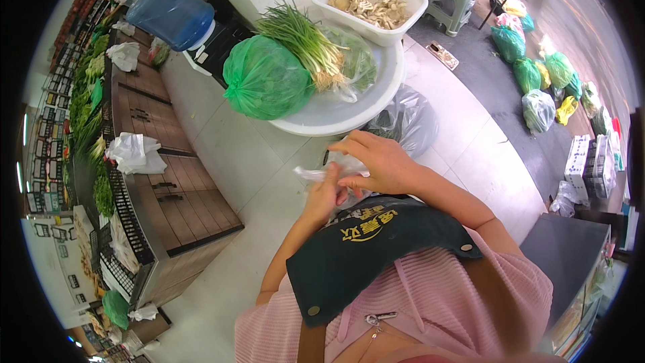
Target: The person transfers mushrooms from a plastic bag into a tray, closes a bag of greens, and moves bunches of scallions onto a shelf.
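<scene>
A clear plastic bag (308, 174) is bunched up between my hands, close to the dark green apron (322, 272) I wear. My left hand (322, 199) pinches its twisted film between thumb and fingers. Arched over the bag from the other side is my right hand (385, 161), its thumb and curled fingers close to the left fingertips. Whether the right fingers grip the film cannot be made out. What the bag holds is mostly hidden by my hands and apron. Just beyond, a grey plastic bag (415, 121) with dark greens stands on the floor.
Ahead, a round white lid or tabletop (322, 123) bears a green bag of vegetables (267, 78), spring onions (312, 45) and a white tub (370, 38) of mushrooms. A vegetable counter (186, 186) runs along the left. Filled bags (539, 111) line the right. A dark cabinet (564, 257) stands lower right.
</scene>
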Available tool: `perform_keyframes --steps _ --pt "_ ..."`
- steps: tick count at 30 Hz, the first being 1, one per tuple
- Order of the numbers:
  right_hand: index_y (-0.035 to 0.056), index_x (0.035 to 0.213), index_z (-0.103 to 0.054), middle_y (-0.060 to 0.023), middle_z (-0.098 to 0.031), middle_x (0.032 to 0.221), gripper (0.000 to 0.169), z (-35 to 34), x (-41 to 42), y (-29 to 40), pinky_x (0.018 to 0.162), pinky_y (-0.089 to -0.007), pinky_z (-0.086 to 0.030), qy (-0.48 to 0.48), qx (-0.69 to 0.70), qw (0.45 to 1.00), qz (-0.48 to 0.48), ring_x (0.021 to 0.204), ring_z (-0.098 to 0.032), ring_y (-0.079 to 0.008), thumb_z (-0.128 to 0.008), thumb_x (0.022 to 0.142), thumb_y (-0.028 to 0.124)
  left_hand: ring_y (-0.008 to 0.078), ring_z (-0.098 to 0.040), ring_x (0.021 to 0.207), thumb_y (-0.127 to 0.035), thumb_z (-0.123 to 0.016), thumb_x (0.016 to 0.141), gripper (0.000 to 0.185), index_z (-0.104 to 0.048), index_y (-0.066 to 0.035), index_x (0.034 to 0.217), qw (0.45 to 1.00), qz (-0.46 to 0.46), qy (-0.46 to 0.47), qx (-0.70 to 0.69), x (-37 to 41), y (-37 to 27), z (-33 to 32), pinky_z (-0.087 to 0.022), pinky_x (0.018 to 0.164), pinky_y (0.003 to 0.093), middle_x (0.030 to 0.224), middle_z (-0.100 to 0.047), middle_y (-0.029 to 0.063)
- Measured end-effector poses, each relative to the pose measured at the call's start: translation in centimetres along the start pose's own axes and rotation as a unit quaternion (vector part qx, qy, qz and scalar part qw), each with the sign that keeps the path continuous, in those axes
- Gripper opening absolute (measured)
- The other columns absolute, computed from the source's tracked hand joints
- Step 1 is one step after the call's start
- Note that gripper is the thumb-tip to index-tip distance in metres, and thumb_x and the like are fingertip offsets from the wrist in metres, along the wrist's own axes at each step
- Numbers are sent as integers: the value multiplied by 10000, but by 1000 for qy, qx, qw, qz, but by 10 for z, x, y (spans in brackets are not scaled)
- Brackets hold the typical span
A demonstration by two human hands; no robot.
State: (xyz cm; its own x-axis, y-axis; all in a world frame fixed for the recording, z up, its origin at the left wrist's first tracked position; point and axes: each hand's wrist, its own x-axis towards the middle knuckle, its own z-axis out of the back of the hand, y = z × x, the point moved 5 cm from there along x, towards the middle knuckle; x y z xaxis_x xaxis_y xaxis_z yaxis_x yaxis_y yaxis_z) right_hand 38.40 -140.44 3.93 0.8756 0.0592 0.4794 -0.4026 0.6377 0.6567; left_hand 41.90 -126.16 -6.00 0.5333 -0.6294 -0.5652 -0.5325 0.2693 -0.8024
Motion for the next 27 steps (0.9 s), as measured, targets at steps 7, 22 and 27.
perform_keyframes --steps 7,22,27 --pt "70 899 -627 -69 -624 767 190 -6 -21 -14 604 -377 -474 115 117 984 -67 691 -605 -280 -674 761 191 70 -451 592 -218 -503 926 281 -600 -12 1090 993 -99 -1 -64 -16 -32 0 -344 516 222 883 -659 56" --pt "20 1038 -586 -86 -582 933 267 -36 44 -18 729 -283 -418 276 346 887 -131 807 -511 -177 -488 938 248 224 -583 587 -60 -677 656 147 -569 -87 752 567 -628 -267 461 -76 -103 -9 -465 491 313 770 -585 71" --pt "14 786 -522 -86 -504 778 227 -10 70 7 674 -323 -396 138 102 983 67 744 -487 -232 -567 883 214 204 -511 596 -102 -699 619 184 -528 -89 685 535 -628 -264 500 -80 -114 -2 -397 477 306 727 -494 37"
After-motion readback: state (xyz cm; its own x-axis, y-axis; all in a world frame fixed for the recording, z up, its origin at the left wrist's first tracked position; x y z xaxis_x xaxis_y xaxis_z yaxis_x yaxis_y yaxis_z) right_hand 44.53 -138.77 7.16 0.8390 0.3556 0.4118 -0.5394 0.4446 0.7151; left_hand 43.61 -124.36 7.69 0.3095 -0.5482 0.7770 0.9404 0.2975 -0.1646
